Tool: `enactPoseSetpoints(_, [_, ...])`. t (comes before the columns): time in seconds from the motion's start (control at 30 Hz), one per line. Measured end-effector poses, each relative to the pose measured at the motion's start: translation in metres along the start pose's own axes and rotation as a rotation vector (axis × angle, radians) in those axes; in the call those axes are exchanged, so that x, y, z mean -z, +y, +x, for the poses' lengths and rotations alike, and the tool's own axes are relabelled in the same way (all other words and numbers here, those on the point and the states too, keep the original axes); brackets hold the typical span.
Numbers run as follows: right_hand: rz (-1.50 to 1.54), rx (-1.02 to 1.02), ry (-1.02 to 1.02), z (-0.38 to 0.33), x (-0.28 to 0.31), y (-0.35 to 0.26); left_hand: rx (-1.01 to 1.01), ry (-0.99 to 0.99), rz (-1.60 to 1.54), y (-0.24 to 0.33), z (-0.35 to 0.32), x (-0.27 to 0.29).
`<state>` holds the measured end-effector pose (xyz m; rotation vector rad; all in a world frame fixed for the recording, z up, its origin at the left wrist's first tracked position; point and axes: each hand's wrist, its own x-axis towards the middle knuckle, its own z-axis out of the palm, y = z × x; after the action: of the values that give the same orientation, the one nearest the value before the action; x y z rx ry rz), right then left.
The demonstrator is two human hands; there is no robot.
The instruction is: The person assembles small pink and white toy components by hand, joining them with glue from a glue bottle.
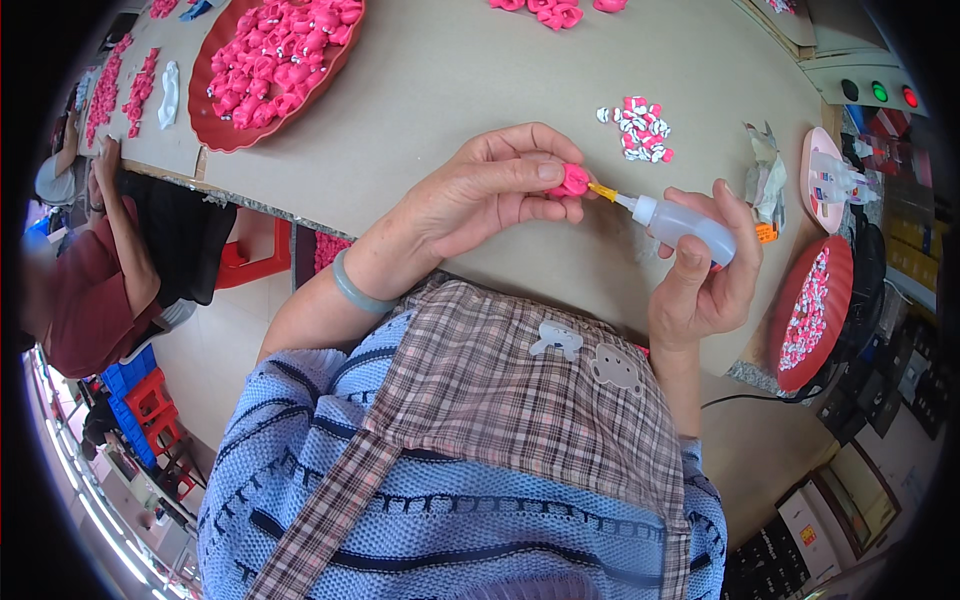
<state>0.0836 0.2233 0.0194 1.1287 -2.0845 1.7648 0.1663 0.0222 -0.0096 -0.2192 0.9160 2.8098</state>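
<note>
Between the thumb and fingers of my left hand point(490, 185) is a small pink molded piece point(570, 182), held above the table. My right hand point(715, 265) grips a translucent squeeze bottle point(690, 228) with a white collar, tilted so that its yellow-tipped nozzle point(605, 192) points left. The nozzle tip meets the pink piece or lies right beside it; I cannot tell whether it touches. Beyond my hands, a loose cluster of small white-and-pink parts point(642, 130) lies on the table.
A red bowl point(205, 125) heaped with pink pieces stands at the far left. More pink pieces point(550, 10) lie at the far edge. On the right are a red dish point(842, 270) of small parts, a pink tray point(815, 205) with bottles, and a crumpled wrapper point(765, 170). Another person point(105, 270) sits left.
</note>
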Motion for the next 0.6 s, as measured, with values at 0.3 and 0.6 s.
enactPoseSetpoints(0.3, [-0.019, -0.015, -0.01, -0.0006, -0.0003, 0.0009, 0.018, -0.026, 0.009, 0.002, -0.0011, 0.0029])
enactPoseSetpoints(0.6, [-0.047, -0.039, -0.017, -0.0013, -0.0021, -0.0013, -0.058, 0.001, 0.026, 0.0017, 0.0003, 0.003])
